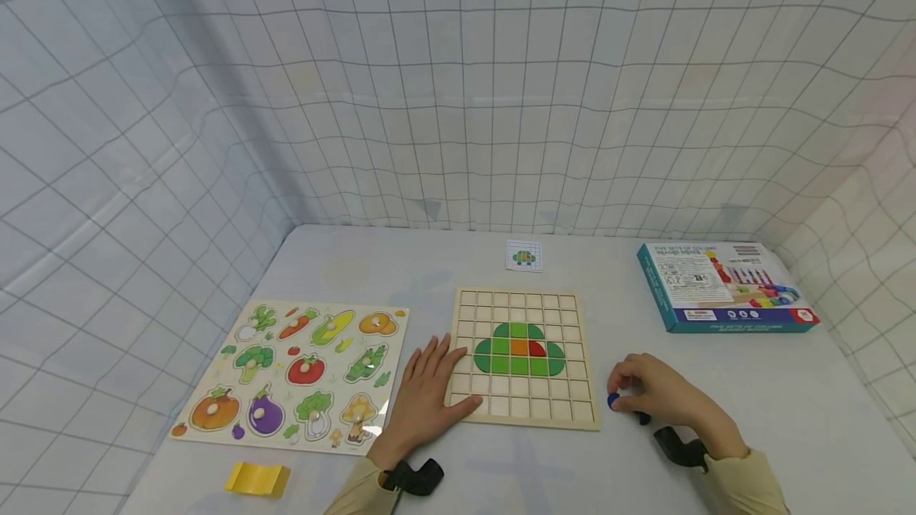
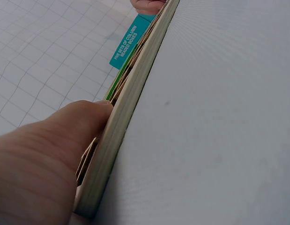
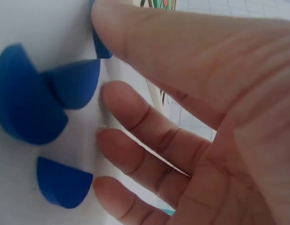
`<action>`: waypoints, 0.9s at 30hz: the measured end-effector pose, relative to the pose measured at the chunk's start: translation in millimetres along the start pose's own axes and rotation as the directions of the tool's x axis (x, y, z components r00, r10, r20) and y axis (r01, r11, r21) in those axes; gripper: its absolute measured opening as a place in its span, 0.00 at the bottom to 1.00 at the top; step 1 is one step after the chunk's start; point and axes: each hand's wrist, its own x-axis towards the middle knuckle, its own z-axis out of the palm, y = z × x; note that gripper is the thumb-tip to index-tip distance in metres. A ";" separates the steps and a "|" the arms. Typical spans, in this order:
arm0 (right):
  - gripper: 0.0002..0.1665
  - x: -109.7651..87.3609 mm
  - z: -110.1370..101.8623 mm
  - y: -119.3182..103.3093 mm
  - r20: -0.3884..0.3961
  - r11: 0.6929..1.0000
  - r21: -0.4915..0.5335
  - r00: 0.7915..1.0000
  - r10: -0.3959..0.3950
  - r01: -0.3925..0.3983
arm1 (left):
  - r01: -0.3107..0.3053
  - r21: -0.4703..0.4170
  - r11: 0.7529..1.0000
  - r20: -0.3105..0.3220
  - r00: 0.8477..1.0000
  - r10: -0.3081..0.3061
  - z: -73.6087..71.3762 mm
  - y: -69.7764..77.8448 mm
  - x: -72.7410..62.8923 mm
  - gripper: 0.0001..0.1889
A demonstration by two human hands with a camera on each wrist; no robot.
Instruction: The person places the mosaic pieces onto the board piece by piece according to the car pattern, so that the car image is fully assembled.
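My left hand (image 1: 422, 396) lies with straight fingers along the left edge of a wooden grid board (image 1: 515, 412); its thumb (image 2: 74, 124) rests on the frame's near corner. Green tiles (image 1: 518, 366), an orange tile (image 1: 519, 347) and a red tile (image 1: 536, 349) form a car shape in the grid. Right of the board, my right hand (image 1: 661, 389) pinches a blue rounded piece (image 1: 613, 400) at the table top. In the right wrist view, the thumb covers much of that piece, and several more blue rounded pieces (image 3: 27, 98) lie by the curled fingers.
A small picture card (image 1: 525, 257) of a similar car lies behind the board. On the left is a vegetable puzzle board (image 1: 325, 404), with a yellow curved block (image 1: 258, 479) in front. A beaded-boxes carton (image 1: 723, 288) sits at back right. Grid-patterned sheets (image 1: 465, 102) enclose the table.
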 end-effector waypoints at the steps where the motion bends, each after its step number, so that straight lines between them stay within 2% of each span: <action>1: 0.09 0.1 0.0 0.8 0.004 1.000 0.008 1.000 0.002 -0.002 | 0.000 0.000 1.000 0.001 1.000 0.000 0.1 0.0 0.0 0.39; 10: 0.07 0.3 -1.0 9.3 0.020 0.998 0.055 0.999 -0.026 0.025 | 0.002 0.003 1.000 0.006 1.000 -0.002 0.8 -0.7 0.1 0.40; 27: 0.10 3.9 -3.2 8.9 0.079 0.992 0.109 0.995 -0.066 0.057 | -0.001 0.010 1.000 -0.002 1.000 0.001 1.0 -0.6 -0.3 0.39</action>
